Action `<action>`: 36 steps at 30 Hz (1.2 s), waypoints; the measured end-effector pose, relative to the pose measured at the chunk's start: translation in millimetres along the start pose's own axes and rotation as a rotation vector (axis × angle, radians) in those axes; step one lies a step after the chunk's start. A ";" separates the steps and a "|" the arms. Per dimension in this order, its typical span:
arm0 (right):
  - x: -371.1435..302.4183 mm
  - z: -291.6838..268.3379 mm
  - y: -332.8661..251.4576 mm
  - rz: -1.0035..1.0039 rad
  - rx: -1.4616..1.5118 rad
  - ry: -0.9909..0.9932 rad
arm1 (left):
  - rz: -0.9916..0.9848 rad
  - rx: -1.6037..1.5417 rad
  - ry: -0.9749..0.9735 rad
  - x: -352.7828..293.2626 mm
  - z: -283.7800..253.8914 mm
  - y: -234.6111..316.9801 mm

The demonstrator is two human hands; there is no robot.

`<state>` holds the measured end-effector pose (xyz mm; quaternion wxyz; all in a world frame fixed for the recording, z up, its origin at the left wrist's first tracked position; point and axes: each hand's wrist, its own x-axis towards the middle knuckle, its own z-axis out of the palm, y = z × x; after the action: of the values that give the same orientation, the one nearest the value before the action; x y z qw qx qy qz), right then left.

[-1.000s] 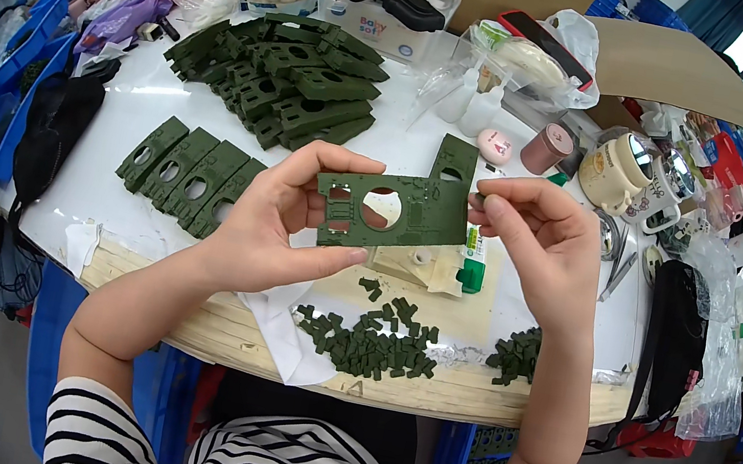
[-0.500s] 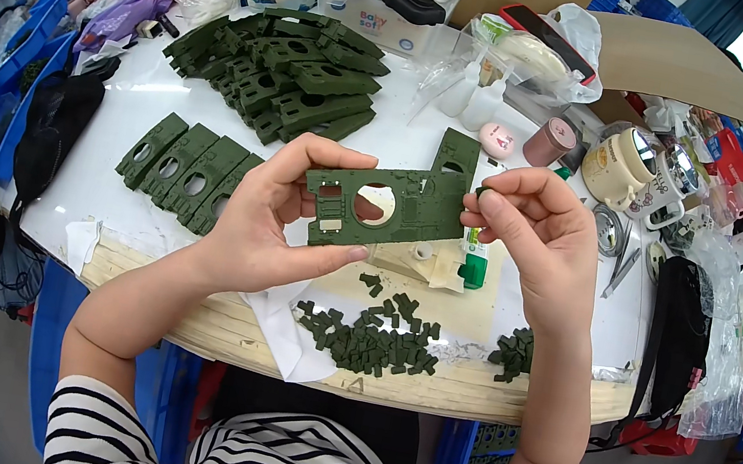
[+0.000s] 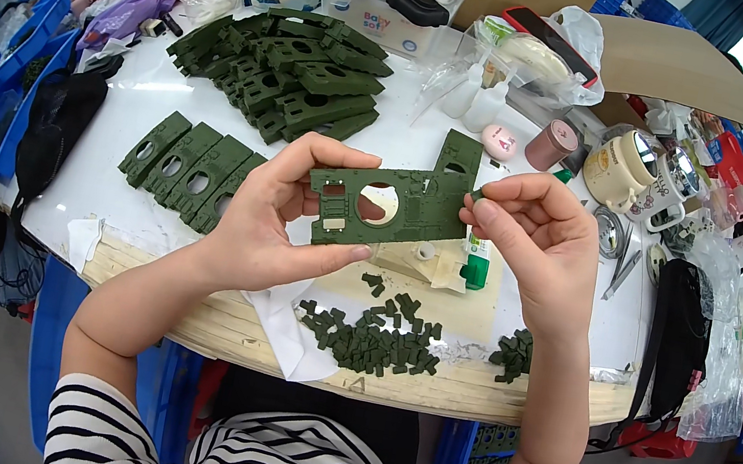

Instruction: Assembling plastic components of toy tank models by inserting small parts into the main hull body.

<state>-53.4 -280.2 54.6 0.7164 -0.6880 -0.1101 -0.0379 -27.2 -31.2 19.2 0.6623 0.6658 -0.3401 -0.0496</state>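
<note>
My left hand [image 3: 260, 217] grips a dark green toy tank hull [image 3: 421, 206] by its left end, thumb below and fingers above. A large round hole and a smaller square one pierce the hull. At its right end, my right hand [image 3: 543, 247] pinches a small dark green plastic part [image 3: 477, 194] between thumb and fingertips, close to the hull's edge. Whether the part touches the hull I cannot tell. Behind the held hull, another green hull [image 3: 460, 153] shows its upper end. Under my hands lies a heap of small green parts [image 3: 372, 340]; a smaller heap [image 3: 513, 349] sits below my right wrist.
Several hulls [image 3: 191, 166] lie in a row at left, with a large stack of hulls [image 3: 288, 83] behind. A beige plastic piece [image 3: 416, 262] and a green-capped bottle [image 3: 475, 272] are beneath my hands. White bottles [image 3: 485, 105], mugs [image 3: 620, 166] and tweezers [image 3: 622, 274] stand or lie right.
My right fingertips have shifted slightly left and down with the small part, against or nearer the hull's right end. The left hand and hull have barely moved.
</note>
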 end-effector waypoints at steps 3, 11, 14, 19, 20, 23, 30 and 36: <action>0.1 1.5 -1.2 0.021 -0.007 0.012 | 0.004 0.001 -0.002 -0.1 -0.2 -0.7; -3.6 6.7 -1.2 0.015 -0.002 -0.009 | 0.151 0.158 0.017 -3.1 4.3 -4.2; -4.5 7.5 -0.7 0.023 -0.010 -0.014 | 0.233 0.224 0.014 -3.1 5.2 -4.6; -6.5 9.8 -2.8 0.051 -0.032 -0.011 | 0.284 0.300 0.056 -2.7 6.3 -8.1; -7.5 10.9 -2.1 0.045 -0.033 -0.008 | 0.288 0.305 0.060 -2.5 6.3 -9.0; -7.5 11.1 0.4 0.004 -0.095 -0.019 | 0.305 0.345 0.061 -3.0 5.7 -8.7; -5.0 6.9 10.3 -0.171 -0.318 0.031 | 0.355 0.375 0.038 -1.3 4.8 -9.3; -3.5 5.5 10.2 -0.096 -0.281 -0.045 | 0.326 0.373 -0.047 -1.8 4.4 -5.2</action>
<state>-55.3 -274.6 44.1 0.6075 -0.7762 -0.1526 -0.0717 -28.8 -34.6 13.2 0.5193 0.7113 -0.4617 0.1062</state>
